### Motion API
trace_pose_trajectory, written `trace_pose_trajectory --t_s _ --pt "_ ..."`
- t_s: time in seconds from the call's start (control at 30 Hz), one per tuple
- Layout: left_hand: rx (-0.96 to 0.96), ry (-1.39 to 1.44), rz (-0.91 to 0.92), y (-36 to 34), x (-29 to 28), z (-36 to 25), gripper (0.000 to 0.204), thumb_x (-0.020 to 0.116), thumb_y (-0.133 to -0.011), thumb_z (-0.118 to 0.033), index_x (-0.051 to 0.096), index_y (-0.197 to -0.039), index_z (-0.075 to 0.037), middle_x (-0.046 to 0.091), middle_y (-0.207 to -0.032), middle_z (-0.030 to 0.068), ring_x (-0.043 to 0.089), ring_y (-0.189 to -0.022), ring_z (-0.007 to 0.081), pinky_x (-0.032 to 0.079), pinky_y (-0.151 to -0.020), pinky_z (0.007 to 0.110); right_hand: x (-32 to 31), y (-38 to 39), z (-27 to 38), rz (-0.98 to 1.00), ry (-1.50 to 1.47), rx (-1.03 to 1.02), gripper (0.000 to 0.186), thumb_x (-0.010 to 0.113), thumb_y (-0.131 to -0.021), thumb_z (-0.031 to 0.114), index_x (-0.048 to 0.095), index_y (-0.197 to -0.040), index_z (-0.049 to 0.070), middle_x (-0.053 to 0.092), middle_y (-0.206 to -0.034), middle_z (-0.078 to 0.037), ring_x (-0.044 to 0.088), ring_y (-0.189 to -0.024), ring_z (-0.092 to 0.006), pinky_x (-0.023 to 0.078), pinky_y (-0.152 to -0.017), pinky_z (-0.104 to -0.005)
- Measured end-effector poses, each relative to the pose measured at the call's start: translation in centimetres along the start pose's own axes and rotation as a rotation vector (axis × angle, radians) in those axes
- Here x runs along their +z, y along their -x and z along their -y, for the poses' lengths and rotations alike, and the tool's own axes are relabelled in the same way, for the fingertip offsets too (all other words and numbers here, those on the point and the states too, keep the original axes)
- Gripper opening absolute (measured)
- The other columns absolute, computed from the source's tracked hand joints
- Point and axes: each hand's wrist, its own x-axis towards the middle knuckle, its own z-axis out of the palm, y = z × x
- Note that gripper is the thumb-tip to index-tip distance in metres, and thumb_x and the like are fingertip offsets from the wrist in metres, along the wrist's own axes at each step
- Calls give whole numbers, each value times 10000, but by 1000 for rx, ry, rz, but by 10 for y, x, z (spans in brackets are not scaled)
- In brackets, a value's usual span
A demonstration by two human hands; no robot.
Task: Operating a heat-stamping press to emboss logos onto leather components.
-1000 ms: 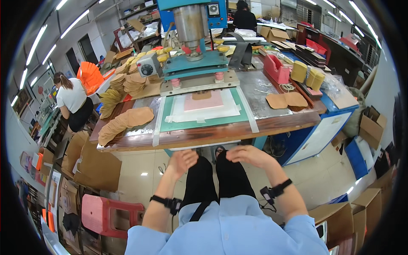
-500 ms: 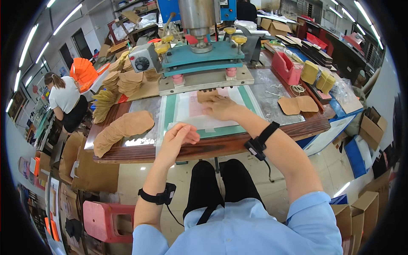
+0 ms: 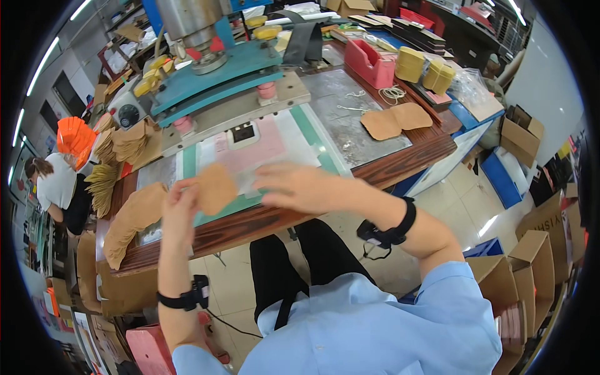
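Note:
My left hand (image 3: pixel 179 209) pinches the edge of a tan leather-like piece (image 3: pixel 216 189) with rounded corners, held over the table's front edge. My right hand (image 3: pixel 299 186) is just right of that piece, empty, its fingers stretched out and slightly blurred. Behind both hands lies a flat white-and-pink work sheet (image 3: pixel 265 149) with green borders, and a small dark block (image 3: pixel 244 133) sits in a white frame on it. Beside my left hand, a fanned row of tan pieces (image 3: pixel 134 215) rests on the table. Two more tan pieces (image 3: pixel 400 119) lie at the right.
A teal-plated press (image 3: pixel 215 81) stands over the far side of the sheet. A pink holder (image 3: pixel 370 64), yellow bundles (image 3: pixel 409 64) and white string (image 3: pixel 392 94) occupy the right side. Stacks of tan pieces (image 3: pixel 130 140) stand at the left, near a seated person (image 3: pixel 59 187).
My right hand has drawn back from the press area. A tan piece that lay under it there is gone, exposing the dark block; my left hand now holds a tan piece. The view has turned right.

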Motion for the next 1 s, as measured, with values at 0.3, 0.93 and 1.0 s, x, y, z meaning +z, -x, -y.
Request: trace_pose_trajectory --t_s 0.3,0.93,1.0 --pt "451 -912 -423 -14 -79 -42 352 539 -884 -104 480 -1213 6 518 -1195 153 518 -1081 247 410 -920 328 -117 106 -78 -308 578 657 223 620 -792 204 604 -783 -18 629 -759 -188 610 -760 -359 479 -685 -425" --pt "516 -1020 486 41 52 -44 278 606 -848 -170 561 -1084 -28 529 -1205 156 490 -1133 321 401 -940 373 -24 -43 -30 -250 -69 442 181 546 -886 166 556 -832 -7 578 -581 -80 565 -464 -150 446 -458 -284" --pt "600 -1082 435 35 52 -38 319 602 -852 -196 540 -1115 -28 504 -1233 173 471 -1149 348 397 -951 388 -5 -62 -26 -146 -216 397 175 537 -890 167 556 -853 -3 596 -617 -90 589 -489 -194 465 -487 -304"
